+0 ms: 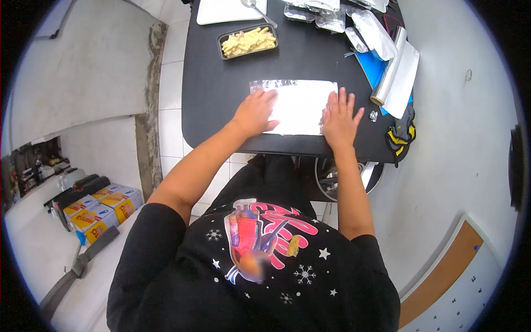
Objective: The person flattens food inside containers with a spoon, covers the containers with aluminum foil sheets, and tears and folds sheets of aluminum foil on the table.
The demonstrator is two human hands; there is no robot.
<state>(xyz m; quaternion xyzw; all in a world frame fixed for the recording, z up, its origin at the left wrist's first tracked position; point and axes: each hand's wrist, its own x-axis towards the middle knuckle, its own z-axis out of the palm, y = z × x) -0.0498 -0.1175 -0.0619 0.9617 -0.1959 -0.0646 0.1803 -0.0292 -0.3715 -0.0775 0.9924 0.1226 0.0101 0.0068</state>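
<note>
A sheet of aluminium foil (298, 105) lies on the black table (210, 99) near its front edge, bright with glare. My left hand (255, 113) rests on the sheet's left side, fingers stretched over its edge. On the right side, my right hand (341, 119) lies flat with its fingers spread. Neither hand grips anything that I can see. Beyond the foil, a black tray of pasta (248, 43) stands uncovered. A small crumpled foil ball (373, 116) sits just right of my right hand.
A foil roll (390, 66) leans along the table's right side over something blue. Several foil-covered packs (332, 19) are at the back right. A spoon (258, 11) touches a white tray (221, 12) at the back. Yellow-and-white boxes (99, 210) stand at lower left.
</note>
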